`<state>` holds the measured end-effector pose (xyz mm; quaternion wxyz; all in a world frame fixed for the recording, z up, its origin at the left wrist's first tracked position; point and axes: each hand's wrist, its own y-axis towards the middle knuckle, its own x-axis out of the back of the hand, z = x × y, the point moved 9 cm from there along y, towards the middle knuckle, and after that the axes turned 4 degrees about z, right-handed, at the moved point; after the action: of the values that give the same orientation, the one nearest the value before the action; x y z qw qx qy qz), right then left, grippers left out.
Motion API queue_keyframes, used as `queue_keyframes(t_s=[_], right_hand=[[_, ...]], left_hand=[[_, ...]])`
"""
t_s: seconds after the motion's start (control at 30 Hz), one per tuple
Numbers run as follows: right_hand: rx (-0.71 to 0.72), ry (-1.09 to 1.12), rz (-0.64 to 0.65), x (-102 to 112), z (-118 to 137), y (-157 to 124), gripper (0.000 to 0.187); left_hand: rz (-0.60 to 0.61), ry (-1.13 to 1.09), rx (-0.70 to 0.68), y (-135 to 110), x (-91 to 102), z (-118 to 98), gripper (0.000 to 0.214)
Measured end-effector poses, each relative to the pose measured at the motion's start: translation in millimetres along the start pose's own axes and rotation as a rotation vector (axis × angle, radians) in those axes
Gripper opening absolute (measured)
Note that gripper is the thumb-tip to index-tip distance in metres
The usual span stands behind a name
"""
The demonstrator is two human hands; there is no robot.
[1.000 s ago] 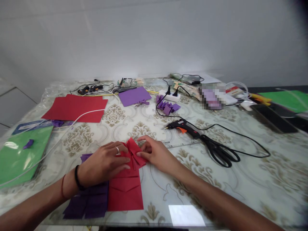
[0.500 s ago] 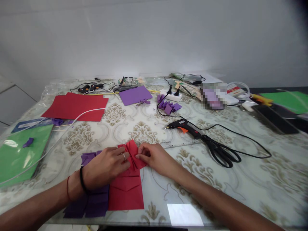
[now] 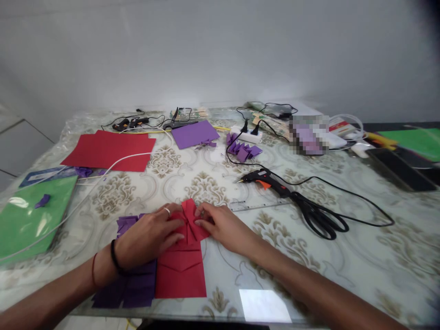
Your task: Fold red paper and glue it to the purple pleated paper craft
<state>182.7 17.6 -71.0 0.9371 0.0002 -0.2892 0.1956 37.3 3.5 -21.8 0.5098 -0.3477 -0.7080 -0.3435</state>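
Observation:
A creased red paper lies near the front edge of the table, with a smaller folded red piece at its far end. My left hand rests over the left side of the folded piece, fingers stretched out and slightly apart. From the right, my right hand pinches the edge of the folded piece between thumb and fingers. Folded purple paper lies to the left of the red paper, partly hidden under my left hand and wrist.
A black glue gun lies ahead to the right, beside black-handled scissors and a ruler. Red sheets, a purple sheet and purple folded pieces are farther back. Green sheets lie left, a power strip behind.
My left hand has shifted slightly and its fingers have straightened over the folded red piece. My right hand keeps its pinch in nearly the same spot. The view has moved slightly.

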Motion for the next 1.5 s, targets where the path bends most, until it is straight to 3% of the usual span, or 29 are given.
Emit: queue_keyframes(t_s=[0.13,0.2,0.27,0.37,0.47,0.5,0.57,0.67,0.87,1.0,1.13,1.27,1.4,1.5], right_hand=[[-0.005,0.028,-0.061,3,3,-3,0.030],[0.037,0.013,-0.105,7,9,-7,0.035],[0.180,-0.104,-0.186,15,25,-15,0.034],[0.509,-0.407,-0.305,22,65,-37,0.031],[0.717,-0.545,-0.374,28,94,-57,0.032],[0.741,-0.516,-0.406,33,100,-61,0.030],[0.704,-0.364,-0.492,50,101,-63,0.022],[0.513,-0.037,-0.566,69,80,-55,0.008],[0.218,0.384,-0.396,56,42,-32,0.019],[0.119,0.462,-0.325,51,36,-25,0.021],[0.120,0.429,-0.371,57,35,-27,0.014],[0.095,0.464,-0.350,54,31,-29,0.014],[-0.004,0.519,-0.280,45,25,-27,0.014],[0.017,0.498,-0.258,43,31,-26,0.011]], left_hand=[[-0.071,-0.039,0.186,3,5.0,29,0.058],[-0.046,-0.122,0.244,7,8.5,41,0.065],[-0.019,-0.289,0.273,13,14.9,46,0.066],[-0.030,-0.563,0.255,20,32.7,39,0.046],[-0.113,-0.535,0.159,19,58.9,20,0.010],[-0.165,-0.481,0.127,17,68.1,14,0.008],[-0.303,-0.385,0.094,8,84.0,5,0.013],[-0.488,-0.319,0.102,-8,94.4,-1,0.015],[-0.655,-0.337,0.238,-25,82.8,7,0.012],[-0.611,-0.501,0.291,-20,71.7,18,0.009],[-0.469,-0.562,0.271,-7,64.3,19,0.031],[-0.455,-0.569,0.307,-8,61.2,21,0.048],[-0.448,-0.660,0.337,-10,50.8,24,0.021],[-0.455,-0.727,0.339,-8,45.5,24,0.015]])
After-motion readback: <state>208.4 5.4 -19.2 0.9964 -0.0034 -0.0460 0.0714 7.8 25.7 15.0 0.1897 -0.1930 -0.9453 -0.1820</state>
